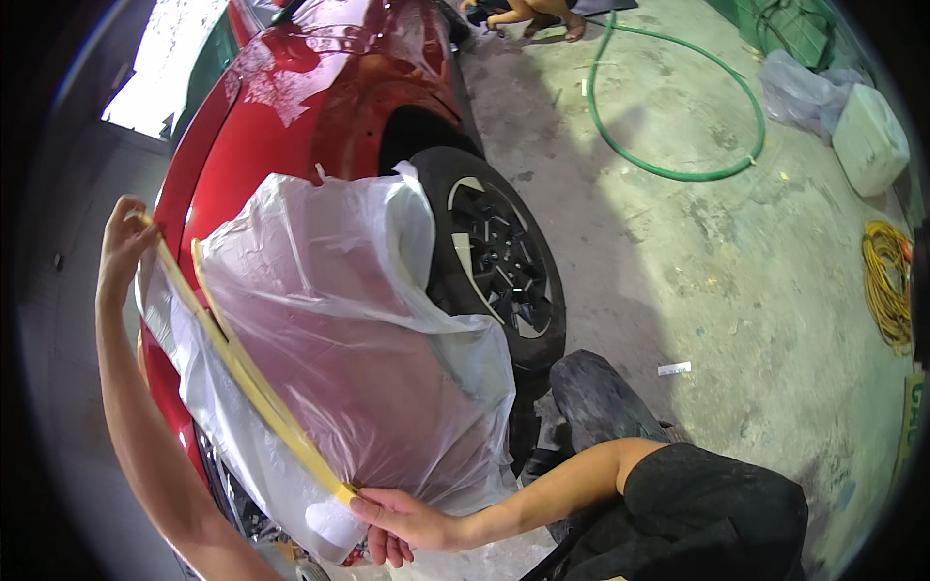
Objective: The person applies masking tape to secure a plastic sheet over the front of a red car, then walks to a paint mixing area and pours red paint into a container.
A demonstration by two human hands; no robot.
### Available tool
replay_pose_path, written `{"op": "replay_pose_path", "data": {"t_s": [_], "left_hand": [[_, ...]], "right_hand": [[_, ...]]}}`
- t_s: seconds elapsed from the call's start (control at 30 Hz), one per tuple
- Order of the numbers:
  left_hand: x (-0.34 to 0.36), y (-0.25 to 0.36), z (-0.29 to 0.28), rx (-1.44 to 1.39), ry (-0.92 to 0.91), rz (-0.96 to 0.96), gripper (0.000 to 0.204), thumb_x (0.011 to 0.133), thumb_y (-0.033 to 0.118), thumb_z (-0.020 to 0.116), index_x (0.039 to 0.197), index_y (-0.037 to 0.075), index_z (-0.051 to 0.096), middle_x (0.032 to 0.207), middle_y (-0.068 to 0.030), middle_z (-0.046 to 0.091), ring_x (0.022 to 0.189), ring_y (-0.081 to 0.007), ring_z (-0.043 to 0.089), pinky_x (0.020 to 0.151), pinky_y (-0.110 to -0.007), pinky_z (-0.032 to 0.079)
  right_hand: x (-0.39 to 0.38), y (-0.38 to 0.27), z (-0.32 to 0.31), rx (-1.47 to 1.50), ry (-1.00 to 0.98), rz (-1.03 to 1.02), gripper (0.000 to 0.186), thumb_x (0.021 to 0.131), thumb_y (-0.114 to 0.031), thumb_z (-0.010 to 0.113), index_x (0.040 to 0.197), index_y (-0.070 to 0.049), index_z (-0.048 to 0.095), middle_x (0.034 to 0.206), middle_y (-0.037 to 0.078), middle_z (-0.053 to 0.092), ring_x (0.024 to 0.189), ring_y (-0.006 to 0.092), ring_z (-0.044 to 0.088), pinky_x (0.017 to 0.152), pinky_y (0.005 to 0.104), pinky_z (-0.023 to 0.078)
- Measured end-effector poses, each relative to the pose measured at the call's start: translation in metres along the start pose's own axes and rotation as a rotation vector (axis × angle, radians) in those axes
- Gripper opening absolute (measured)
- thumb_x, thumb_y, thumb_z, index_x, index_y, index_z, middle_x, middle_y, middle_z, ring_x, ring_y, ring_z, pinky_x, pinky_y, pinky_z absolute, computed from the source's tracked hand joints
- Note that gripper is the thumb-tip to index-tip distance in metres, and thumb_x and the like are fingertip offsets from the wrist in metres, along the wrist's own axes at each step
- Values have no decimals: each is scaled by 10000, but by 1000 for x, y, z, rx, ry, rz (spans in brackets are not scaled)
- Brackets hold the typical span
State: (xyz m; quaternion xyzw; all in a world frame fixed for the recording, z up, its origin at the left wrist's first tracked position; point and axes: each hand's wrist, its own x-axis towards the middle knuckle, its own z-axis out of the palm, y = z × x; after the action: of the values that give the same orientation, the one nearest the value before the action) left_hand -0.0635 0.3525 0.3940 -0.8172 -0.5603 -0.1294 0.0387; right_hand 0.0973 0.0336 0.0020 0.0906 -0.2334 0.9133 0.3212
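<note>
Yellow tape (pixel 257 384) stretched along translucent plastic film (pixel 329 254).
Head view: I see the left hand (pixel 124 240) pinching the tape's upper end, the right hand (pixel 412 524) its lower; the film drapes a red car (pixel 221 174) beside its wheel (pixel 499 257).

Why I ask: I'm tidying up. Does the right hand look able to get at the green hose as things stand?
Probably not: the right hand pinches the yellow tape, and the green hose lies well away on the floor, past the wheel.
</note>
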Motion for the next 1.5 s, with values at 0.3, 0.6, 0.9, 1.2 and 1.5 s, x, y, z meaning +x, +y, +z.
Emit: {"op": "replay_pose_path", "data": {"t_s": [0.3, 0.6, 0.9, 1.2, 1.5], "left_hand": [[18, 28, 21, 85, 153, 221, 262, 844, -16, 682, 1018, 56, 500, 858, -39, 609, 807, -109, 570, 686, -282, 469], [-14, 34, 21, 324, 521, 416, 197, 886, 15, 668, 1016, 42, 522, 923, -85, 666, 929, -198, 671, 800, -320, 529], [0, 46, 10, 444, 524, 469, 208, 882, 66, 691, 1035, 48, 551, 937, -105, 695, 891, -242, 688, 802, -361, 521], [-1, 54, 52, 563, 504, 246, 241, 861, 204, 728, 997, 85, 568, 895, -120, 711, 855, -352, 685, 707, -446, 502], [0, 56, 68, 754, 408, 263, 132, 915, 167, 618, 983, 112, 521, 912, -95, 724, 888, -350, 686, 706, -458, 511]], "right_hand": [[-3, -21, -8, -106, 13, 61, 466, 1065, -500, 335, 1205, -73, 456, 774, 125, 659, 564, 137, 618, 504, 238, 468], [-5, -8, -3, -137, 11, 59, 473, 1063, -505, 340, 1179, -60, 451, 776, 134, 661, 558, 145, 621, 500, 242, 470], [-1, -11, 0, -152, 32, 106, 451, 1068, -490, 334, 1154, -62, 447, 779, 145, 665, 559, 152, 621, 491, 251, 467], [-12, -14, 6, -30, 38, 169, 445, 1072, -479, 328, 1165, -56, 431, 798, 182, 665, 565, 189, 620, 511, 287, 468], [-10, -17, -2, 35, 78, 206, 490, 1056, -515, 350, 1200, -54, 435, 759, 163, 660, 545, 184, 618, 484, 281, 454]]}}
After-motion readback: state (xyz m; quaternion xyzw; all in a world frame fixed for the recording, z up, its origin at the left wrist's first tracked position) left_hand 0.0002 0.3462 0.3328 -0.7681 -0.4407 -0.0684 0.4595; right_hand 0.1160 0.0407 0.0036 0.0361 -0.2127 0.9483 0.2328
